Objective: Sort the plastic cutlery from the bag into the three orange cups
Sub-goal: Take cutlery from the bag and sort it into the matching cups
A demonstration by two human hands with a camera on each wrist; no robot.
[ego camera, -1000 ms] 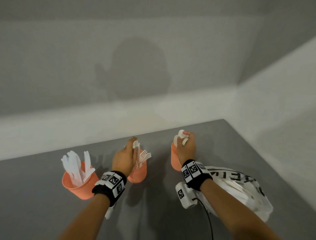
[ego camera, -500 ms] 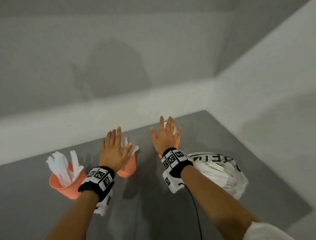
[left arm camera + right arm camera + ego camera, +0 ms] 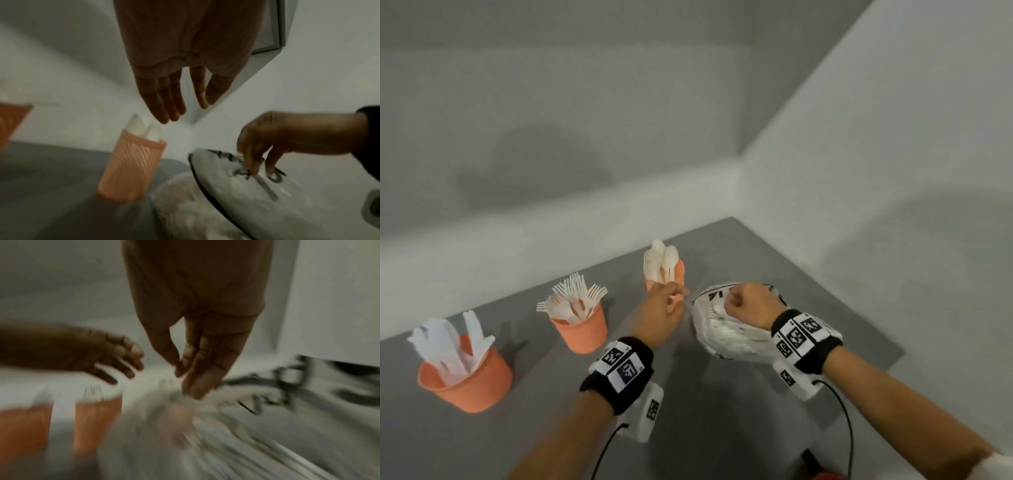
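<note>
Three orange cups stand in a row on the grey table (image 3: 722,428): the left cup (image 3: 465,383) holds white knives, the middle cup (image 3: 582,329) forks, the right cup (image 3: 666,274) (image 3: 131,168) spoons. The clear printed bag (image 3: 736,332) (image 3: 246,194) (image 3: 226,426) of cutlery lies right of the spoon cup. My left hand (image 3: 664,308) (image 3: 172,100) hovers between the spoon cup and the bag with straight fingers, holding nothing. On top of the bag, my right hand (image 3: 744,303) (image 3: 185,379) has its fingers curled down and pinches the film.
The table sits in a corner, with walls close behind the cups and to the right of the bag. Its right edge (image 3: 893,356) runs just past the bag. Cables trail from both wrist cameras over the near part of the table.
Both hands have left the fork and spoon cups and moved right to the bag. The right hand, flat and spread before, now has its fingers curled onto the bag.
</note>
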